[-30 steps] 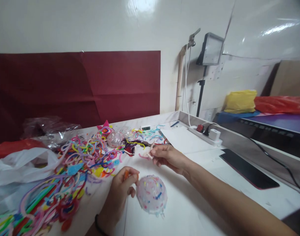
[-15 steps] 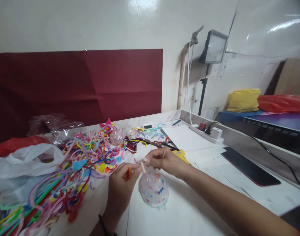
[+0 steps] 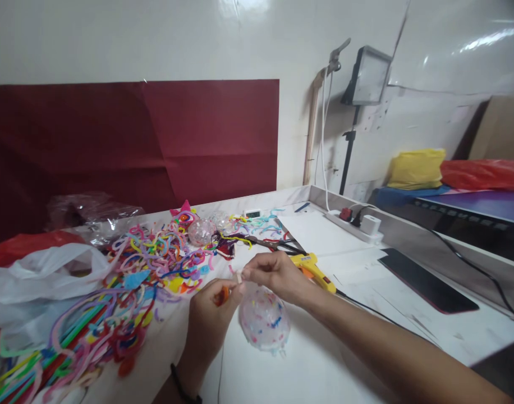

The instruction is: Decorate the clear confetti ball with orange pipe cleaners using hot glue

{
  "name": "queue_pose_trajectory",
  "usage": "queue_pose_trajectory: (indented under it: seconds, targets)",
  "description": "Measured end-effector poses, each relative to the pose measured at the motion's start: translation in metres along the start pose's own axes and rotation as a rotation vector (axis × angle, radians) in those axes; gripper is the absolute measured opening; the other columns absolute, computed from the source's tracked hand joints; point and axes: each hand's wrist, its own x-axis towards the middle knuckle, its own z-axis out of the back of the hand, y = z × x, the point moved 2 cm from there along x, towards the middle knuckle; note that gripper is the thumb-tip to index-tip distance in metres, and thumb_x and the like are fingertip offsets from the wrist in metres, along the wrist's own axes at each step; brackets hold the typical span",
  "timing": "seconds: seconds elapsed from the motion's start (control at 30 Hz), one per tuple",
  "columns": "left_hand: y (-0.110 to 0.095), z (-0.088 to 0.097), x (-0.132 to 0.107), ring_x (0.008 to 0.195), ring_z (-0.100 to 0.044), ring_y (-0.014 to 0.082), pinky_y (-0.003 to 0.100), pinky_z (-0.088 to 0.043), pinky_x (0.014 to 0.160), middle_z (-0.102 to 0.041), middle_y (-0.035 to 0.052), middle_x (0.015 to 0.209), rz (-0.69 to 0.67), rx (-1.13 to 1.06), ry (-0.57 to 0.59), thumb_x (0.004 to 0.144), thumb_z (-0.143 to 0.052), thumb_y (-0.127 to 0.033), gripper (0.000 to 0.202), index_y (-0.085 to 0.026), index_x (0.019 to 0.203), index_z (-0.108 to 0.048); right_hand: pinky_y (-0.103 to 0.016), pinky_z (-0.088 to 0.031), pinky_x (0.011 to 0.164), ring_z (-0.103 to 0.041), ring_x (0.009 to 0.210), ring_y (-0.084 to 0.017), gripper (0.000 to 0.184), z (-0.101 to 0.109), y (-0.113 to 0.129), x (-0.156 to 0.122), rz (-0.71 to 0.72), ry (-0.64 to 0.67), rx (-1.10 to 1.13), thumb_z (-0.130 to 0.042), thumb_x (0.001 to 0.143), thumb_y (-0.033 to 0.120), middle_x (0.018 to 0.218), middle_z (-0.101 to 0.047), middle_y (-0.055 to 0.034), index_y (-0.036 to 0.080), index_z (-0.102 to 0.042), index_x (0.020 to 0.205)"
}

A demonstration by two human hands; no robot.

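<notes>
Foremost: one speckled translucent dome (image 3: 264,324), on the white work surface (image 3: 257,384), just below the fingers; contact cannot be told. One left hand (image 3: 214,308), fingers curled round a small orange piece (image 3: 224,294), thumb and forefinger meeting a pale strip (image 3: 239,277). One right hand (image 3: 277,275), fingertips pinched narrow on the same strip. One yellow glue gun (image 3: 319,274), just beyond the right wrist, black cord (image 3: 353,299) trailing rightward. One heap of coloured pipe cleaners (image 3: 156,247), farther left. One pair of scissors (image 3: 269,243), behind the right hand. One dark red sheet (image 3: 223,123), on the wall. Risks, as judged: strip slipping, should either pinch loosen; glue gun dragged, should the forearm catch its cord; dome nudged, should the fingers drop.
</notes>
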Motion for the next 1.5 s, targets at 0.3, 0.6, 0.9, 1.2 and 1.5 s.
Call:
queue_pose_trajectory:
  seconds: [0.3,0.6,0.9,1.2,1.5]
  targets:
    - [0.003,-0.002,0.000,0.047,-0.035,0.0092,0.019,-0.029,0.045,-0.035,-0.0069,0.051,-0.022,0.061,0.008,0.083,-0.052,-0.034,0.029,-0.019,0.058,-0.052,-0.024,-0.038,0.055,-0.052,0.061,-0.013,0.021,-0.001,0.003,-0.003,0.069,-0.078,-0.091,-0.064,0.078,0.033,0.067,-0.065,-0.0017,0.015,-0.073,0.074]
    - [-0.008,0.002,0.000,0.048,-0.042,0.0088,0.018,-0.032,0.046,-0.044,-0.0058,0.053,-0.193,0.156,0.052,0.084,-0.050,-0.027,0.028,-0.018,0.058,-0.053,-0.023,-0.036,0.053,-0.049,0.055,-0.011,0.017,0.018,-0.008,0.012,0.067,-0.210,-0.111,-0.062,0.075,0.029,0.061,-0.062,-0.0001,0.015,-0.068,0.067]
    - [-0.003,0.004,-0.002,0.055,-0.048,0.0125,0.024,-0.033,0.055,-0.049,-0.0019,0.058,-0.484,0.442,-0.036,0.091,-0.048,-0.022,0.032,-0.019,0.060,-0.054,-0.023,-0.034,0.050,-0.044,0.050,-0.010,0.011,0.024,0.006,0.012,-0.045,-0.194,-0.012,-0.063,0.067,0.022,0.050,-0.054,0.0041,0.017,-0.065,0.058]
    - [0.000,0.011,0.000,0.058,-0.049,0.0157,0.027,-0.031,0.056,-0.052,0.0000,0.058,-0.568,0.560,-0.141,0.092,-0.050,-0.021,0.032,-0.020,0.061,-0.057,-0.021,-0.027,0.041,-0.041,0.042,-0.007,0.011,0.024,0.008,0.004,-0.251,-0.048,0.230,-0.065,0.059,0.025,0.048,-0.056,0.0018,0.014,-0.065,0.058]
    - [-0.003,0.014,0.010,0.067,-0.063,0.0121,0.018,-0.047,0.062,-0.065,-0.0007,0.072,-0.389,0.304,-0.013,0.090,-0.052,-0.027,0.019,-0.019,0.076,-0.063,-0.020,-0.028,0.040,-0.044,0.042,-0.006,0.014,0.028,0.007,-0.003,-0.309,0.092,0.229,-0.065,0.061,0.028,0.050,-0.058,0.0020,0.013,-0.066,0.061]
